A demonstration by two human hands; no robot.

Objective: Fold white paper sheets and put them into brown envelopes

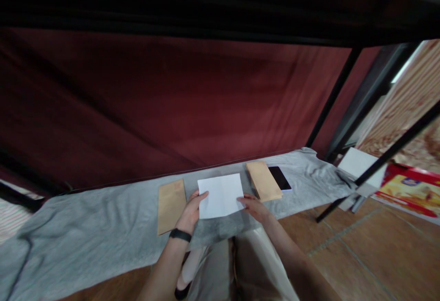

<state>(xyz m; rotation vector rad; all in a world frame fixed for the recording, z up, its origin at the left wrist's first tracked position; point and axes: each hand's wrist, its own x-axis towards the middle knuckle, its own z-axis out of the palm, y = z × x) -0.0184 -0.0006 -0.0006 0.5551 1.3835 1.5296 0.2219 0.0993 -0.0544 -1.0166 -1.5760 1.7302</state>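
Curtain: I see a dark red curtain filling the back, hung under a black frame.
Floor: brown tiles to my right, with a red box lying past the frame legs.
Bench: a low bench under a wrinkled grey cloth runs across in front of my knees.
Envelopes: one tan envelope lies left of the paper; a tan stack lies right, a black phone just beside it.
Paper: a white sheet, creased down the middle, lies flat on the cloth between the envelopes.
Left hand: fingers pressed together, thumb on the sheet's left edge.
Right hand: fingers flat, touching the right lower corner.
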